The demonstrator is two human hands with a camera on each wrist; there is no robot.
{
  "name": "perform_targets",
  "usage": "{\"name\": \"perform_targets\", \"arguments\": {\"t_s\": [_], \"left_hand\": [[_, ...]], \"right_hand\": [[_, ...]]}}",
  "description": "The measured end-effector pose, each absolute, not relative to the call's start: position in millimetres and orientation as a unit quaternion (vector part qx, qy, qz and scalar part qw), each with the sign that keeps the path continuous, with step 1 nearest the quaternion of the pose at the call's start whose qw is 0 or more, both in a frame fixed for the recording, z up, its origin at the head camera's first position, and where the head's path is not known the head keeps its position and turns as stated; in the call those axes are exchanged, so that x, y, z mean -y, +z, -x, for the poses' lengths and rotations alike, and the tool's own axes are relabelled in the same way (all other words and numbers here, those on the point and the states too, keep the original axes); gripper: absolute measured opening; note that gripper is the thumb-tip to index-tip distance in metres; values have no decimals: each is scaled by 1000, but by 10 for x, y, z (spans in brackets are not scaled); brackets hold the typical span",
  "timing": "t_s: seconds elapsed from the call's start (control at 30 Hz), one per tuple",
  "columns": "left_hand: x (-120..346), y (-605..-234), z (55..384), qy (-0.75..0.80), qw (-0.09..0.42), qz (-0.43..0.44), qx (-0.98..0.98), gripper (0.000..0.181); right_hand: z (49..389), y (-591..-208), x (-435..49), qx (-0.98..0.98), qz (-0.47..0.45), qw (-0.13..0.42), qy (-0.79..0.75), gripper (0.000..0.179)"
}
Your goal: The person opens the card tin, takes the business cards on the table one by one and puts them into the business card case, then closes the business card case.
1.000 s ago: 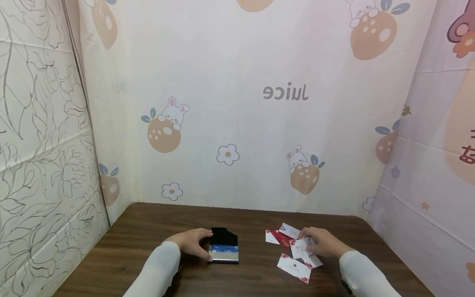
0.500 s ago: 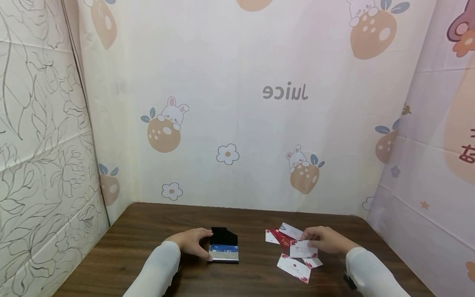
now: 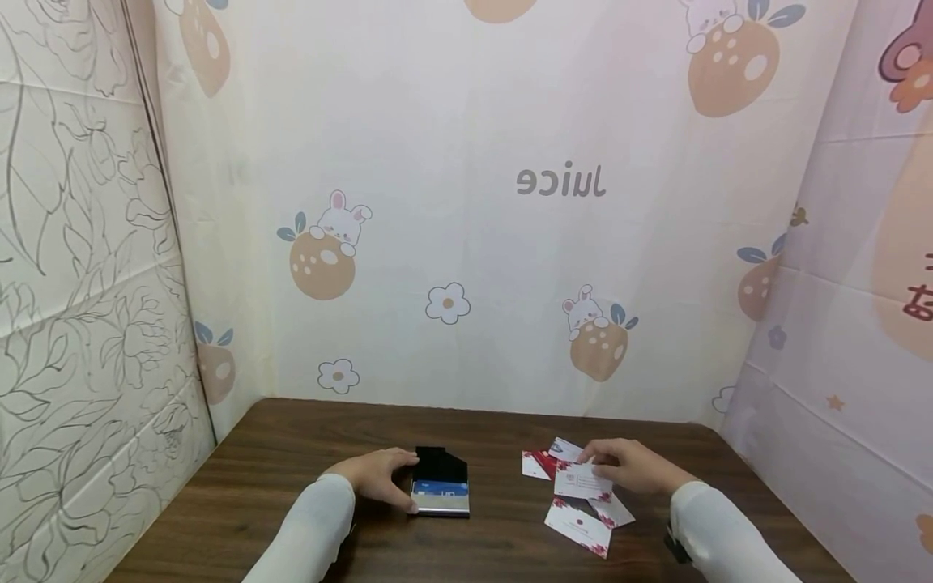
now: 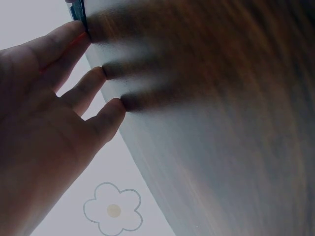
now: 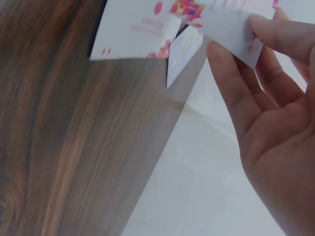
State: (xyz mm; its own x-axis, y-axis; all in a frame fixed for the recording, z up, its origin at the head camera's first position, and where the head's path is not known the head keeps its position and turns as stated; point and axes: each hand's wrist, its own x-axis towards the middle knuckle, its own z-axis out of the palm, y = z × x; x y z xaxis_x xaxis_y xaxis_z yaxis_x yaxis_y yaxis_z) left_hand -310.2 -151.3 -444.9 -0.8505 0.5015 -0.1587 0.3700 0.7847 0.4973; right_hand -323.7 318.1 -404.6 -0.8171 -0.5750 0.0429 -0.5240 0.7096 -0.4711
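Observation:
In the head view a card case lies on the table, its black lid flipped up and a blue card showing inside. My left hand holds it by the left side, thumb at the near corner and index finger by the lid. The left wrist view shows the other fingertips touching the wood. My right hand pinches a white business card with pink floral corners above the spread cards. Its thumb lies on the card's face in the right wrist view.
Under and around the held card lie several cards: a red VIP card, a white card behind, a floral card in front and another at right. A printed cloth hangs behind the table.
My right hand has lifted the white business card off the pile and shifted it slightly left and away from me. The left hand and the card case have stayed put.

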Motion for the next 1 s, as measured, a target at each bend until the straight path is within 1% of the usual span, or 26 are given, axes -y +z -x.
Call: {"name": "perform_targets", "arguments": {"t_s": [0.2,0.33,0.47,0.67,1.0], "left_hand": [[1544,-4463,3138,236,147,-245,-929,88],[1566,-4504,3181,225,141,-257,-929,91],[1535,-4485,3152,235,147,-244,-929,88],[1499,-4458,3102,233,147,-235,-932,83],[1506,-4472,3127,236,149,-231,-932,83]], "right_hand": [[3245,-4020,-3046,-923,290,48,-249,24],[3266,-4012,-2954,-924,291,31,-245,24],[3281,-4009,-2853,-925,295,7,-240,25],[3309,-4007,-2691,-920,297,5,-255,26],[3384,-4033,-2351,-914,304,1,-270,24]]}}
